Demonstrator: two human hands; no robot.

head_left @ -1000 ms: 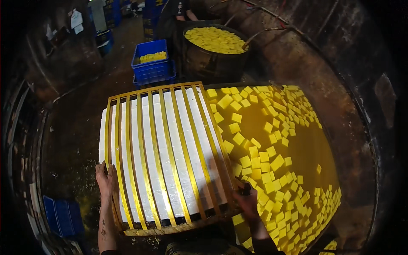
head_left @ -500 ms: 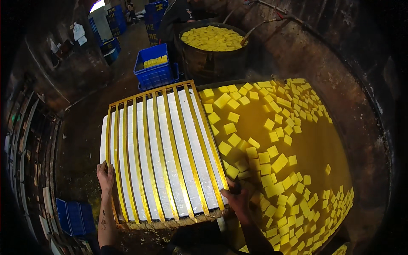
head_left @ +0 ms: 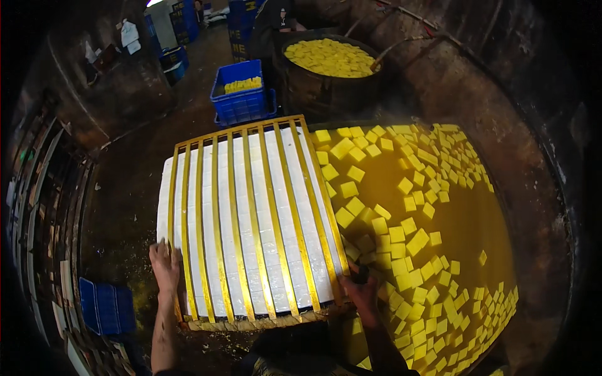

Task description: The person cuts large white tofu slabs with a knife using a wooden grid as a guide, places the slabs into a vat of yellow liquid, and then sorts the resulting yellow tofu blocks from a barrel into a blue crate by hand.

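Observation:
A slatted wooden rack (head_left: 256,219), stained bright yellow, lies across a wide layer of white, tofu-like blocks (head_left: 265,213). The blocks show between the slats and stick out past the rack's left side. My left hand (head_left: 165,269) is closed on that left side near the front corner, its fingertips against the white layer. On the opposite side my right hand (head_left: 360,289), partly in shadow, grips the rack's right rail low down. Beside it, a wide vat of yellow-brown liquid (head_left: 458,232) holds many yellow square pieces (head_left: 414,241).
Beyond the rack stands a blue crate (head_left: 243,113) with yellow pieces inside. A round dark vat (head_left: 326,91) full of yellow pieces is behind it, near a person in dark clothes (head_left: 271,22). Another blue crate (head_left: 106,306) and stacked boards (head_left: 44,213) are at left.
The whole view has shifted a little, so the rack and crates beyond appear farther right. Both hands keep to the same sides of the rack.

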